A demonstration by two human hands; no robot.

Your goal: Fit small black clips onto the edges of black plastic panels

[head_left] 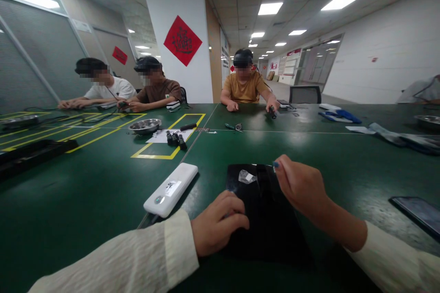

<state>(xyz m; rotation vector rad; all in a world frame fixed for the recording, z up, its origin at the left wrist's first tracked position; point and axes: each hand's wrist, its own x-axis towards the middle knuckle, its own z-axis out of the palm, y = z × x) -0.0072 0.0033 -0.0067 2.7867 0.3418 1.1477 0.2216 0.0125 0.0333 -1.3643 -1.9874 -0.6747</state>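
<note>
Fingers of left hand (218,223) half-curled, pressing flat matte black pad (271,238), right hand (302,188) fingers pinching thin blue-tipped tool (276,164)

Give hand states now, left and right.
Left hand: fingers curled on black mat; holding anything cannot be told.
Right hand: closed, pinching small blue-tipped item.

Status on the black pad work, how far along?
Done: a small clear piece lies on the far end of the black pad. In hand: the left hand rests on the pad, fingers curled; the right hand pinches a blue-tipped tool over a dark raised part. Left: cannot tell how much; the white device and phone lie untouched.
</note>
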